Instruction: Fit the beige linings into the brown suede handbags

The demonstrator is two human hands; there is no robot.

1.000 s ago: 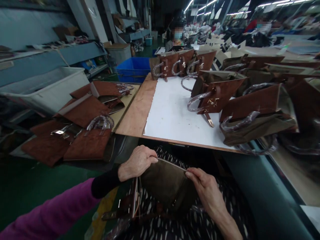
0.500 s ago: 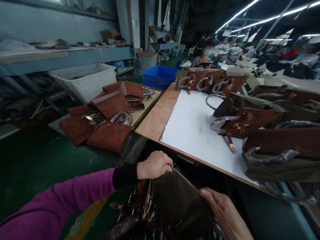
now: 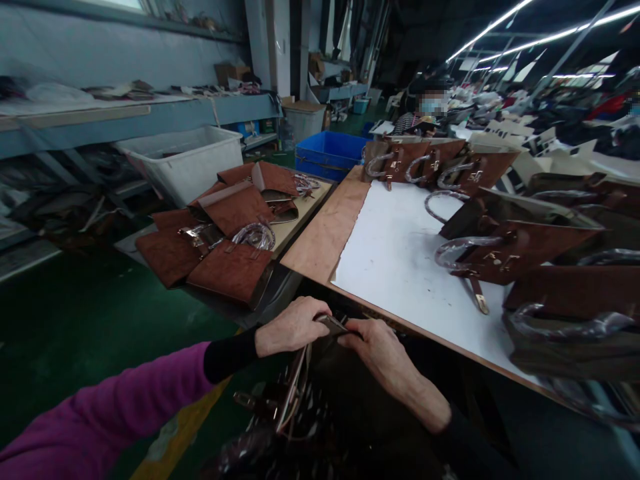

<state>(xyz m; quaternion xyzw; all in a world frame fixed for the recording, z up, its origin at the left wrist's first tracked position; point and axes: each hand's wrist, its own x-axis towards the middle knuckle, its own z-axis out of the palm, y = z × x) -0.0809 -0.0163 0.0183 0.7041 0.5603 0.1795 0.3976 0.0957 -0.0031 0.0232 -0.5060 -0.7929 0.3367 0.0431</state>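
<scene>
Both my hands pinch the top edge of a dark olive-brown handbag (image 3: 345,387) low in front of me. My left hand (image 3: 295,325) grips that edge at its left corner. Close beside it, my right hand (image 3: 377,347) is closed on the same edge, with only a short pale strip showing between the two. Brown straps with metal fittings (image 3: 257,403) and a plastic-wrapped handle hang at the bag's left side. The bag's lower part is in deep shadow, and its contents cannot be made out.
Several brown handbags with wrapped handles (image 3: 500,253) stand along the right of the table with white paper (image 3: 395,247). More brown bags (image 3: 227,273) lie piled at left. Behind are a white bin (image 3: 200,150) and a blue crate (image 3: 330,150). A masked person sits farther back.
My right hand has moved up and left along the bag's edge, from the far right to right beside my left hand. The view has shifted slightly.
</scene>
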